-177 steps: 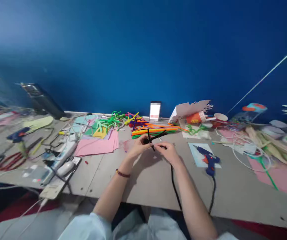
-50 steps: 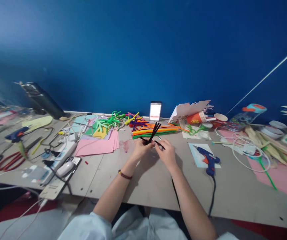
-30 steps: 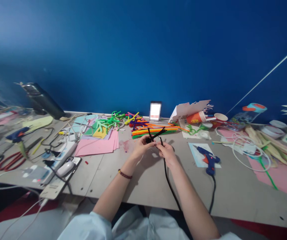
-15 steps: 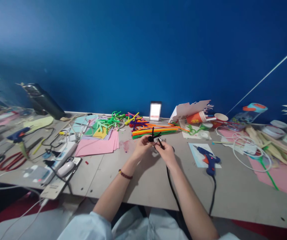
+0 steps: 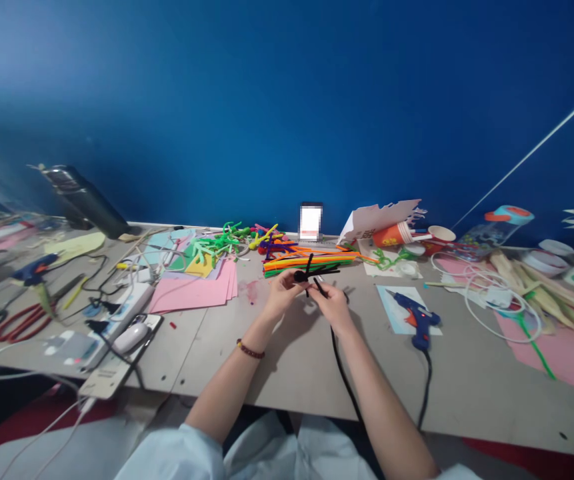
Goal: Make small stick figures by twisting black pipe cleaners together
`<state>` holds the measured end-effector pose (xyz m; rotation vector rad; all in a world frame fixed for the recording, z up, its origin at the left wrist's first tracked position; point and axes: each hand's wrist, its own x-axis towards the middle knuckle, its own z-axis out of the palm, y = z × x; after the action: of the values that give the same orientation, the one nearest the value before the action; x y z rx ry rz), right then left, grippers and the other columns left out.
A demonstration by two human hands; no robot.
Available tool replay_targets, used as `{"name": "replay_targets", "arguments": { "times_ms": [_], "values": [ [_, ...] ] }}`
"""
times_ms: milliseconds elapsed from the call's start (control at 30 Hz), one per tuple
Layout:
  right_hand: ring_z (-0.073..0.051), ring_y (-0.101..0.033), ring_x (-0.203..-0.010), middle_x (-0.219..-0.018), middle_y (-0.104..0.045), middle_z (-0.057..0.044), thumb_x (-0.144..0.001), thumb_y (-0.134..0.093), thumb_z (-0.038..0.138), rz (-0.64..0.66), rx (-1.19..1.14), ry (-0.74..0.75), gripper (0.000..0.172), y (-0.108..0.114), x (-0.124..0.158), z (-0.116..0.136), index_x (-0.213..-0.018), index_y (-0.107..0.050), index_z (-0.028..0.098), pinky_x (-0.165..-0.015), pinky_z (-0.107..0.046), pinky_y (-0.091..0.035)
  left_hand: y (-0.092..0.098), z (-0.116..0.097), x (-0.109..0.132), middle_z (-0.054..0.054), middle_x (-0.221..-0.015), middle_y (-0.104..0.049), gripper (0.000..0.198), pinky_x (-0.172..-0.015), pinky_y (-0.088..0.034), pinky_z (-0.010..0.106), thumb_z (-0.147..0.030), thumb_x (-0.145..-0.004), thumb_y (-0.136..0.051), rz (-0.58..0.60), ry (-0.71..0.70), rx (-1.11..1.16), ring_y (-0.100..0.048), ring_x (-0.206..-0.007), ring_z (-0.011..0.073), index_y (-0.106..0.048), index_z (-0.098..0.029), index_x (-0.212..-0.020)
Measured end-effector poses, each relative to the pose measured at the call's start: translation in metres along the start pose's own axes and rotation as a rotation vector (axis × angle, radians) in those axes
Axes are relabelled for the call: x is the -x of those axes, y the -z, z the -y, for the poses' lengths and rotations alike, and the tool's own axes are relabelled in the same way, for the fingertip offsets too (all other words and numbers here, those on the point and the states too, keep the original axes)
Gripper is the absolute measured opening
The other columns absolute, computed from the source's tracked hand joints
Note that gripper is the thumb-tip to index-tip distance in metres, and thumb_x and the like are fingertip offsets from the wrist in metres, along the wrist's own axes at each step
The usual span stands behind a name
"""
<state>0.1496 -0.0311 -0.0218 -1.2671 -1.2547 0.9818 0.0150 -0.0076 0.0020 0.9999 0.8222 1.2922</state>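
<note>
Both hands meet above the middle of the table. My left hand (image 5: 284, 293) is closed on a black pipe cleaner figure (image 5: 309, 268), a dark coil with thin arms sticking up and to the right. My right hand (image 5: 331, 303), closed in a pinch beside it, grips a black pipe cleaner (image 5: 319, 287) whose end stands out above the fingers. Whether the two black pieces are joined is hidden by the fingers. Just beyond the hands lies a bundle of orange, yellow and green pipe cleaners (image 5: 311, 261).
Pink paper (image 5: 191, 295) and a power strip (image 5: 121, 323) lie on the left. Red-handled scissors (image 5: 19, 323) are farther left. To the right, a blue glue gun (image 5: 419, 320) rests on paper, its cord running to the front edge. A propped phone (image 5: 311, 222) stands by the wall.
The black pipe cleaner arms between my hands now spread wider, reaching farther to the right and up. Both hands stay nearly in place, still closed.
</note>
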Motion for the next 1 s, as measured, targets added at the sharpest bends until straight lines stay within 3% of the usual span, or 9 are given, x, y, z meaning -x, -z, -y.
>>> {"name": "replay_targets", "arguments": {
  "times_ms": [200,467,767,1000],
  "values": [
    [-0.012,-0.042,-0.051,-0.057,-0.054,0.001,-0.071,-0.064,0.045,0.016,-0.082,-0.088,0.027,-0.001,0.001,-0.001,-0.076,-0.069,0.018,-0.047,-0.024,-0.029,0.0,-0.004,0.001,-0.001,-0.068,-0.063,0.032,-0.067,-0.046,0.025,-0.027,-0.051,-0.084,0.008,0.011,0.005,-0.056,-0.065,0.0112,-0.062,-0.016,-0.071],
    [-0.009,-0.036,-0.047,-0.057,-0.053,0.002,-0.065,-0.069,0.043,0.015,-0.147,-0.136,0.025,0.0,0.0,0.003,-0.069,-0.068,0.018,-0.044,-0.023,-0.026,-0.001,-0.006,0.003,-0.001,-0.066,-0.061,0.032,-0.064,-0.045,0.024,-0.029,-0.051,-0.085,0.054,0.024,0.006,-0.054,-0.063,0.0109,-0.062,-0.016,-0.069],
    [-0.003,-0.022,-0.039,-0.044,-0.039,0.008,-0.052,-0.077,0.042,0.03,-0.4,-0.307,0.034,-0.004,0.001,0.01,-0.07,-0.065,0.016,-0.038,-0.021,-0.013,0.0,0.005,0.001,-0.002,-0.067,-0.057,0.035,-0.064,-0.044,0.023,-0.029,-0.051,-0.084,0.033,0.012,0.045,-0.051,-0.064,0.0092,-0.061,-0.017,-0.073],
    [-0.003,-0.022,-0.038,-0.041,-0.035,0.01,-0.051,-0.079,0.043,0.042,-0.497,-0.351,0.036,-0.007,0.002,0.013,-0.068,-0.061,0.017,-0.037,-0.019,-0.013,0.002,0.005,0.0,-0.002,-0.069,-0.057,0.033,-0.065,-0.043,0.021,-0.026,-0.054,-0.083,0.025,0.043,0.103,-0.051,-0.064,0.0081,-0.061,-0.016,-0.076]
  ]
}}
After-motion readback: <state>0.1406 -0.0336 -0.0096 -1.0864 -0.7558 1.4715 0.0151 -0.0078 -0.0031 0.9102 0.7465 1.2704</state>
